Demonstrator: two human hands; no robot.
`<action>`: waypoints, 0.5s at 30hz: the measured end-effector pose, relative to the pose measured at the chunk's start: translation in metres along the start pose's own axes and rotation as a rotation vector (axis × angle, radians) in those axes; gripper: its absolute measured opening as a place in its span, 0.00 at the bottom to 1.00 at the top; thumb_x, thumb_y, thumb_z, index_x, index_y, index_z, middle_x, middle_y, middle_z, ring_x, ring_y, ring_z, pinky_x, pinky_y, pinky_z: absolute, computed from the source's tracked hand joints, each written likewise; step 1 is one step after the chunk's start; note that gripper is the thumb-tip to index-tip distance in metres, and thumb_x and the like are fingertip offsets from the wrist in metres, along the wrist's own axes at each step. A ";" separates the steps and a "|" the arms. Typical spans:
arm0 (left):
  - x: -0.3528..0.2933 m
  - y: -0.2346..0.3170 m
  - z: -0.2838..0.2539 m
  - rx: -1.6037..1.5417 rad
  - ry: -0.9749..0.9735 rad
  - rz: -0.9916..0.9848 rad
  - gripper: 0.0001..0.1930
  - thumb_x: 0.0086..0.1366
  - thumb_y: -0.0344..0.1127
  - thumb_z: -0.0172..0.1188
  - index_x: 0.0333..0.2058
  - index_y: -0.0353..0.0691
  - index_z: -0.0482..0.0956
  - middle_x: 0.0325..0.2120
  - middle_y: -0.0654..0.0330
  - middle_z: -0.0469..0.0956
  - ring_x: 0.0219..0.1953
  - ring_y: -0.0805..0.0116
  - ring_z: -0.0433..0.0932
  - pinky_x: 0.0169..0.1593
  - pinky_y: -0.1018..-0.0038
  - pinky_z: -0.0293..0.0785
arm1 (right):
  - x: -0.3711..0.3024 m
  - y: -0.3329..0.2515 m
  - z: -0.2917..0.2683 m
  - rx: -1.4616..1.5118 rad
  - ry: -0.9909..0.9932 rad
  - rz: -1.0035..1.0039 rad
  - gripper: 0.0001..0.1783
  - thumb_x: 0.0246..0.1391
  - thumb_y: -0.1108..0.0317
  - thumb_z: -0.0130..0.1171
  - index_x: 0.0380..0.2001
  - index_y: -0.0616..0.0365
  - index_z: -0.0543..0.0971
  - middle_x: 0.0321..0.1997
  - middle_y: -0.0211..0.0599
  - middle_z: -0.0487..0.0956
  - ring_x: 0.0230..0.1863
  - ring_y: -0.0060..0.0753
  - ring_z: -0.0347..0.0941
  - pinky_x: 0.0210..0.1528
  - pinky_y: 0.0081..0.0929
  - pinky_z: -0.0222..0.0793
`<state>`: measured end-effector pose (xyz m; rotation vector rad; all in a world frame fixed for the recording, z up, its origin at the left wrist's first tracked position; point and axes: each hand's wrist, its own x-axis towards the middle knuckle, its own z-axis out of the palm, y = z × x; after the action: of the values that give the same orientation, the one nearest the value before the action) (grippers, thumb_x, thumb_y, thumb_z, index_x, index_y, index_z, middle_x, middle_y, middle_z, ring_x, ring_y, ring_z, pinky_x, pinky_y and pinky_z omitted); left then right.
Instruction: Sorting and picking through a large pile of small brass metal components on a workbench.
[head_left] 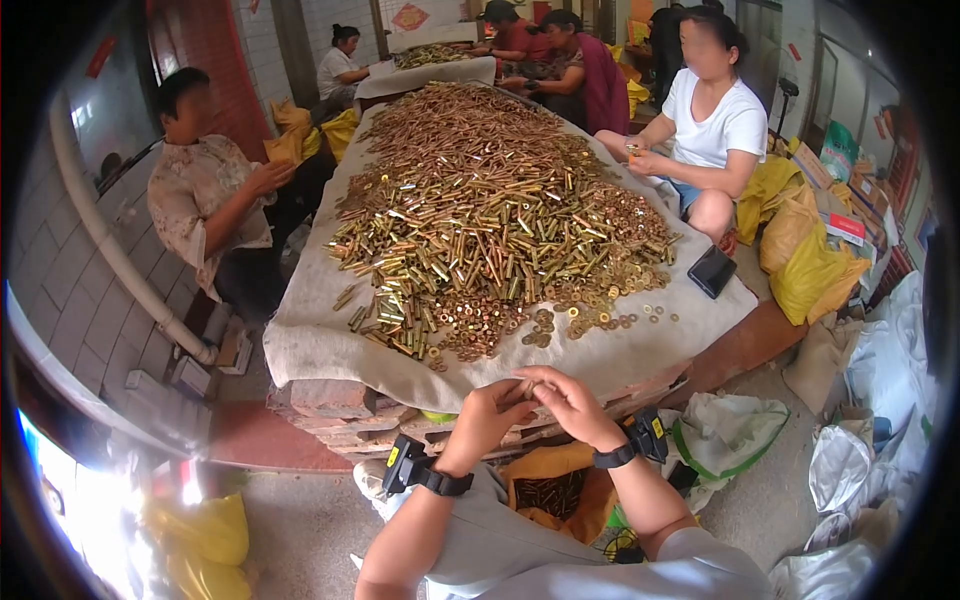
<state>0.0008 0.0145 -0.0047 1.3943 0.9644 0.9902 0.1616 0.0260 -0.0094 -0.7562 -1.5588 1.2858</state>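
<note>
My left hand [488, 420] and my right hand [568, 402] meet above the near edge of the cloth-covered table. Fingers of both hands are curled together; what they pinch, if anything, is too small and hidden to name. Just beyond them lies a big heap of brass-coloured metal sleeves [450, 230], with small coppery nuts [478, 335] at its near edge. Flat washers [600, 300] spread to the right of these. Below my hands, an orange bag [597, 490] stands with its mouth open around dark metal pieces [548, 492].
A pale cloth [320, 340] covers the table, which rests on bricks [340, 400]. A black phone [711, 271] lies at its right edge. People sit on both sides and at the far end. Yellow bags [815, 260] and white sacks [890, 350] crowd the right; a white sack [730, 430] lies near my right arm.
</note>
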 end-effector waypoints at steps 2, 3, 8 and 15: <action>0.005 -0.005 -0.004 -0.019 0.003 -0.017 0.12 0.60 0.23 0.55 0.42 0.24 0.71 0.33 0.55 0.79 0.35 0.72 0.79 0.38 0.80 0.77 | 0.017 0.016 -0.014 -0.170 0.112 -0.123 0.09 0.56 0.73 0.51 0.40 0.58 0.76 0.36 0.25 0.74 0.32 0.17 0.67 0.32 0.15 0.62; 0.005 -0.007 -0.007 -0.039 0.008 -0.037 0.11 0.60 0.23 0.55 0.42 0.24 0.71 0.33 0.55 0.79 0.34 0.72 0.79 0.38 0.80 0.77 | 0.028 0.020 -0.018 -0.337 0.223 -0.244 0.09 0.57 0.72 0.51 0.40 0.58 0.77 0.35 0.25 0.73 0.30 0.17 0.65 0.30 0.15 0.61; 0.006 -0.011 -0.005 0.043 0.044 0.008 0.10 0.59 0.25 0.57 0.39 0.25 0.74 0.30 0.56 0.80 0.32 0.73 0.80 0.35 0.81 0.76 | 0.083 0.049 -0.046 -0.894 0.365 -0.342 0.10 0.47 0.68 0.60 0.34 0.58 0.78 0.31 0.32 0.73 0.32 0.29 0.66 0.34 0.25 0.63; 0.003 -0.016 -0.008 0.148 0.078 0.071 0.10 0.58 0.27 0.59 0.38 0.28 0.75 0.28 0.57 0.80 0.30 0.74 0.80 0.33 0.81 0.74 | 0.099 0.062 -0.049 -1.011 0.342 -0.264 0.05 0.39 0.68 0.64 0.23 0.54 0.80 0.31 0.36 0.73 0.37 0.42 0.66 0.42 0.37 0.62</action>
<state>-0.0062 0.0205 -0.0205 1.5312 1.0704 1.0497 0.1651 0.1488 -0.0418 -1.2408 -1.8949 0.0807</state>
